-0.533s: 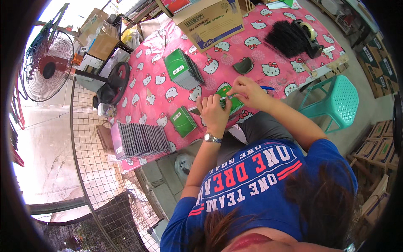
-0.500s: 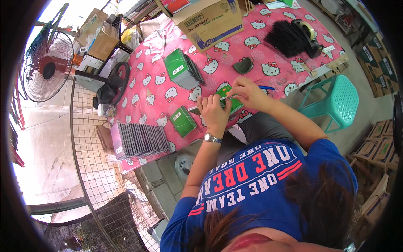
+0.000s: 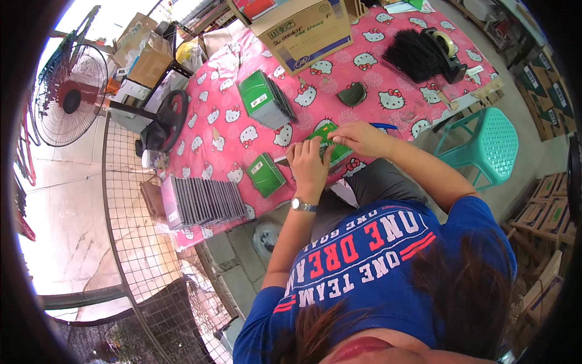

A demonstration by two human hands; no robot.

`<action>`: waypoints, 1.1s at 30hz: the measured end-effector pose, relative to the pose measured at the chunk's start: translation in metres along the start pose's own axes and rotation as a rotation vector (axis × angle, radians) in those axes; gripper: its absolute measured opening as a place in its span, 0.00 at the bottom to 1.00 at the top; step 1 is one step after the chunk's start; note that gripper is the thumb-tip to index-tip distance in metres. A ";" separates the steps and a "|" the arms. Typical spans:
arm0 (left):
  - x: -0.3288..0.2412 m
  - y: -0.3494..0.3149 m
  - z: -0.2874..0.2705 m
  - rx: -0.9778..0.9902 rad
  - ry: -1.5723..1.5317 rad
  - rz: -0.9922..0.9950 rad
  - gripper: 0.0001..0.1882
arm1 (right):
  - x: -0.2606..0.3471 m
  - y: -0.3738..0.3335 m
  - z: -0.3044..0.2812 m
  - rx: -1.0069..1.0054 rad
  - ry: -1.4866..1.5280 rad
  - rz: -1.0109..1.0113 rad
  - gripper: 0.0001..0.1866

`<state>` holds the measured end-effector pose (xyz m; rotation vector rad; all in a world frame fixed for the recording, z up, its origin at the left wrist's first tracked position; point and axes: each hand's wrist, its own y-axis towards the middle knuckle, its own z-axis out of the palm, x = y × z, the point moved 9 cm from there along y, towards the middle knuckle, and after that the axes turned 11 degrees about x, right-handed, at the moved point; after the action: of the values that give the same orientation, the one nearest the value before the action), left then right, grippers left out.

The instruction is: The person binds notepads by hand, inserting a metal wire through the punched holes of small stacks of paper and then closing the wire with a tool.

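Right hand point(image 3: 361, 138) lies flatter than half a second ago, its back turned more upward and its fingers lower; left wrist, wearing a silver watch point(image 3: 303, 205), has slid slightly leftward. Both hands remain over the same piece, so I judge this a small readjustment of the fingers, with the work staying where it was.

Nearest: green notebook point(image 3: 341, 155) in front of the person, at the table's near edge, partly covered by the hands. Left hand point(image 3: 308, 162) curled over its left part, fingers bent. Right fingertips meet close to the left ones at the middle of the notebook. Whether either hand pinches something small there cannot be told; the fingers hide it.

Just left of the hands, a small green book point(image 3: 265, 175) lies flat, untouched. Beyond it to the left, a long leaning row of dark-spined notebooks point(image 3: 203, 200). Right of the person, a teal stool point(image 3: 482, 145).

Farther over the pink patterned cloth point(image 3: 339, 115): green-topped stack point(image 3: 257, 100), dark half-round object point(image 3: 351, 95), black bristly pile point(image 3: 412, 56) at right. Farther still, a cardboard box point(image 3: 306, 36).
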<state>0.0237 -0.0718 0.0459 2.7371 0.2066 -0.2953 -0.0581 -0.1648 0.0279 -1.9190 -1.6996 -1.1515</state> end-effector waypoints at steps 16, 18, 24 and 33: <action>0.000 -0.004 0.000 0.245 -0.140 0.084 0.09 | -0.137 0.033 -0.031 -0.096 -0.568 0.542 0.21; 0.014 -0.009 0.003 0.230 -0.162 0.045 0.10 | -0.140 0.032 -0.034 -0.218 -0.886 0.602 0.23; 0.020 -0.014 -0.018 0.061 0.122 -0.070 0.15 | -0.094 0.047 -0.017 0.265 0.358 0.285 0.29; 0.016 0.003 -0.005 0.033 -0.198 -0.050 0.18 | -0.023 0.026 -0.020 0.504 1.263 -0.035 0.25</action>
<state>0.0404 -0.0706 0.0481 2.7151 0.2180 -0.5853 -0.0399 -0.2001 0.0295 -0.5494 -1.0838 -1.3101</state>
